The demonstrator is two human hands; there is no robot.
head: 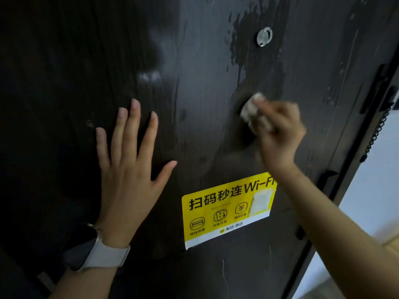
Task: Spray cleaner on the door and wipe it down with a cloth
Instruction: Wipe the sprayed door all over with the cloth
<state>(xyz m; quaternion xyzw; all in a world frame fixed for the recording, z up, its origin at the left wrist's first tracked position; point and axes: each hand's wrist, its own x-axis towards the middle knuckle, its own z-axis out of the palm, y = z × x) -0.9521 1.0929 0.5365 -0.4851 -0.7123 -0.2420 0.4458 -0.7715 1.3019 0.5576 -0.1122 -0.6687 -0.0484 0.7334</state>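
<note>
A dark wood-grain door (194,83) fills the view, with wet streaks and foam patches below and around its silver peephole (264,37). My right hand (278,134) is closed on a small crumpled whitish cloth (254,112) and presses it against the door below the peephole. My left hand (129,160) lies flat on the door with fingers spread, holding nothing; a watch with a pale strap is on its wrist. No spray bottle is in view.
A yellow Wi-Fi sticker (224,210) is stuck on the door below my right hand, partly peeled at one corner. The door's right edge (354,147) carries dark hardware and a coiled black cord (376,130). A pale wall lies beyond it.
</note>
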